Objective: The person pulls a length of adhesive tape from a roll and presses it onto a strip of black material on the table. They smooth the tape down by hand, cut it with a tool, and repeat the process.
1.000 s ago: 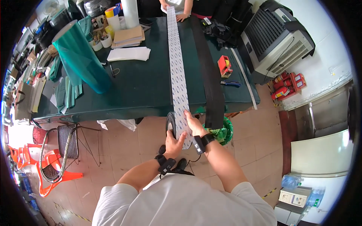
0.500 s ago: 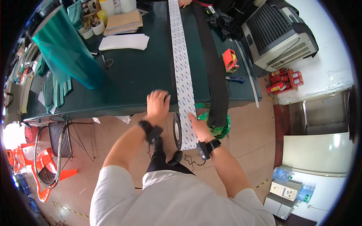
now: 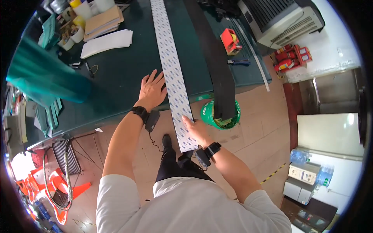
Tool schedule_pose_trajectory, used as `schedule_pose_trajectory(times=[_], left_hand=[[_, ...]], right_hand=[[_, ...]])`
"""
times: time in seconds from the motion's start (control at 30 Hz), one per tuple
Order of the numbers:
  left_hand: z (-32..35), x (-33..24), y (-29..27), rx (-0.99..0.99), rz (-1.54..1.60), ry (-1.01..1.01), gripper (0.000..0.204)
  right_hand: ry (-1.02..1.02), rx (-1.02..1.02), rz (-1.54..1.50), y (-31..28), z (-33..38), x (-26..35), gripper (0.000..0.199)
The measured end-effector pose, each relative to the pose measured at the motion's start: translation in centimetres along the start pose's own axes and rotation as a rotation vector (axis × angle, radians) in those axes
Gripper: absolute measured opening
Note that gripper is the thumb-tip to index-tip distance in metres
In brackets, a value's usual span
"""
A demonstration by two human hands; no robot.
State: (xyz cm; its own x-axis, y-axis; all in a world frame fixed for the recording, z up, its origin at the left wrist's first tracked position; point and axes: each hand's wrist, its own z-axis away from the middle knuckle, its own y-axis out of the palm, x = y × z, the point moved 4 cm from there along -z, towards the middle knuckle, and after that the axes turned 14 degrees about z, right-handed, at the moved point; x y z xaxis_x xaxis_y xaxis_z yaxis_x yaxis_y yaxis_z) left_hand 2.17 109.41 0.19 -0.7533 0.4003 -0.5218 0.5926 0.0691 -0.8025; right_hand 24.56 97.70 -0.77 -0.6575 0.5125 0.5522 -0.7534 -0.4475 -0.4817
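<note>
A long white strip with blue printing point(image 3: 173, 73) runs lengthwise over the dark green table point(image 3: 116, 73), its near end hanging past the front edge. My right hand point(image 3: 197, 132) grips the strip's right edge close to that end, thumb on top and the other fingers hidden beneath. My left hand point(image 3: 152, 91) rests open on the tabletop near the edge, fingers spread, fingertips beside the strip's left side. To the right lies a wide black strip point(image 3: 215, 66), whose near end hangs into a green bucket point(image 3: 208, 113) on the floor.
A red tape dispenser point(image 3: 230, 40) and a blue utility knife point(image 3: 239, 62) lie right of the black strip. At left stand a teal film roll point(image 3: 50, 73), white sheets point(image 3: 107, 43) and brown envelopes point(image 3: 103, 22). Orange chairs point(image 3: 79, 189) are at lower left.
My left hand has gone from above the table's edge to flat on the tabletop. The roll beside the strip's near end no longer shows. The view has shifted; my right hand still grips the strip.
</note>
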Motion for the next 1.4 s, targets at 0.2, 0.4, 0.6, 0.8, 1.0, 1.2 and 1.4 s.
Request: schedule_pose_trajectory(times=[0.2, 0.4, 0.6, 0.8, 1.0, 1.2, 1.4], left_hand=[[-0.5, -0.7, 0.3, 0.034, -0.009, 0.01, 0.046], [-0.3, -0.4, 0.1, 0.032, 0.009, -0.009, 0.048], [-0.2, -0.4, 0.0, 0.034, -0.01, -0.023, 0.049], [-0.3, -0.6, -0.2, 0.074, 0.013, -0.051, 0.05], [-0.4, -0.4, 0.1, 0.082, 0.008, -0.063, 0.05], [-0.3, -0.4, 0.1, 0.035, -0.023, -0.018, 0.05], [0.0, -0.1, 0.0, 0.012, -0.038, -0.021, 0.05]], right_hand=[[-0.094, -0.11, -0.034, 0.5, -1.3, -2.3, 0.07], [-0.118, -0.13, -0.029, 0.1, -1.4, -1.9, 0.069], [-0.109, -0.092, 0.024, -0.6, -1.1, -1.5, 0.072], [-0.127, -0.15, 0.069, -0.4, -2.2, -2.3, 0.074], [-0.101, -0.126, 0.082, -0.3, -2.0, -2.4, 0.075], [-0.086, -0.099, 0.065, -0.8, -1.5, -1.6, 0.071], [-0.104, -0.119, -0.012, -1.1, -1.2, -1.0, 0.068]])
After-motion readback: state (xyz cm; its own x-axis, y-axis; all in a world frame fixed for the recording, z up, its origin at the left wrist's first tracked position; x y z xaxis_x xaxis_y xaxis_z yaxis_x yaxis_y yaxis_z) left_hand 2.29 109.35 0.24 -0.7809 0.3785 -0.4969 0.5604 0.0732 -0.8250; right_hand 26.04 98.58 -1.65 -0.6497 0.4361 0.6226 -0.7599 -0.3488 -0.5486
